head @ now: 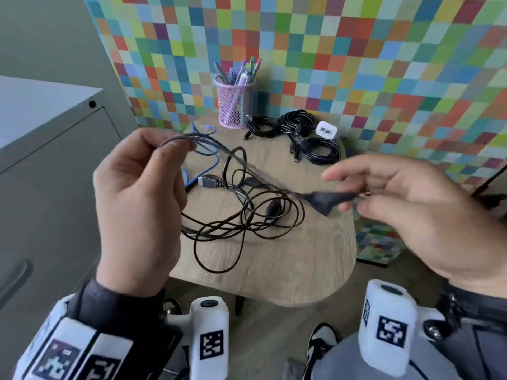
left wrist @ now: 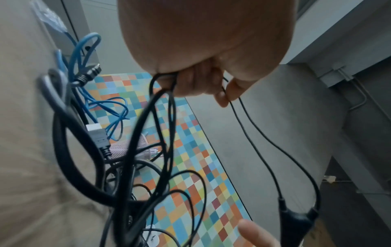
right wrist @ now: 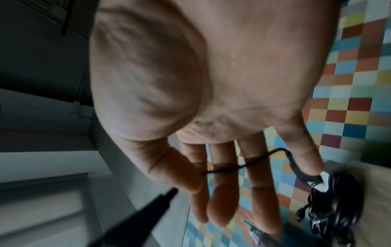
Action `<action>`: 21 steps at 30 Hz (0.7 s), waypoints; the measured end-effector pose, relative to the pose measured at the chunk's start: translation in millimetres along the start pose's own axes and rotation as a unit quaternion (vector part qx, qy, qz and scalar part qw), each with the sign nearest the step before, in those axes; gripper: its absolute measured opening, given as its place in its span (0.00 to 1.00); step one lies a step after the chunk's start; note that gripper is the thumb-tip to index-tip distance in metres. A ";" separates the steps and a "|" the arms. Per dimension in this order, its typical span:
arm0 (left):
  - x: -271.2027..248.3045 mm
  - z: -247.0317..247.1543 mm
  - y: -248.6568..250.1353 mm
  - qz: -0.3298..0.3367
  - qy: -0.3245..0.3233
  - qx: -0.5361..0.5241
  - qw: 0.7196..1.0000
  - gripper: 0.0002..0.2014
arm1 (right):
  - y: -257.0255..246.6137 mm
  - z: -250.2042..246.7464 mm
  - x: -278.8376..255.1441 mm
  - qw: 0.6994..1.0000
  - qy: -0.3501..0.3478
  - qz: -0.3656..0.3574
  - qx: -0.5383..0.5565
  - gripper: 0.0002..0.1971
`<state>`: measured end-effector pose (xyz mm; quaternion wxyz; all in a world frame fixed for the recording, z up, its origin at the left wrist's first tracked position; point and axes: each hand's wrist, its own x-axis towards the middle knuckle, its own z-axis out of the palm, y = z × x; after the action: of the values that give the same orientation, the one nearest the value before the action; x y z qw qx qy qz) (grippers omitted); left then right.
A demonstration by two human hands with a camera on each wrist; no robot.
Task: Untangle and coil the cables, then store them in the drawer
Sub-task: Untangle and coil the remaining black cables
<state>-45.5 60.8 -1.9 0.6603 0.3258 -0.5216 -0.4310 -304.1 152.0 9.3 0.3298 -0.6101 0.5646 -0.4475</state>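
Note:
A tangle of thin black cables lies mid-table, mixed with a blue cable and a thicker lead with a metal plug. My left hand is raised over the table's left side. In the left wrist view, my left hand has its fingers curled round loops of the thin black cable. A strand runs taut from there to a black splitter block at my right hand. My right hand's fingers are straight, and the thin cable lies across them.
Coiled black cables and a white charger sit at the back of the small wooden table, beside a pink mesh pen cup. A grey cabinet stands to the left. A chequered panel rises behind the table.

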 end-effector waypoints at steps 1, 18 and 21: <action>-1.0 1.6 3.0 0.008 0.003 -0.001 1.000 0.05 | -2.8 4.6 -0.9 0.999 -0.026 0.013 -0.034 0.23; -13.4 0.8 20.1 -0.010 -0.123 -0.228 0.966 0.15 | -15.7 67.3 6.6 0.960 -0.080 0.067 -0.260 0.08; -12.6 5.8 15.1 0.013 -0.146 -0.223 0.964 0.11 | -11.4 78.1 8.1 0.954 -0.062 0.068 -0.285 0.04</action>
<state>-48.7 78.6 7.7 0.6384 0.0973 -0.5070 -0.5708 -228.3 137.6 -8.8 0.2062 -0.6649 0.6877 -0.2061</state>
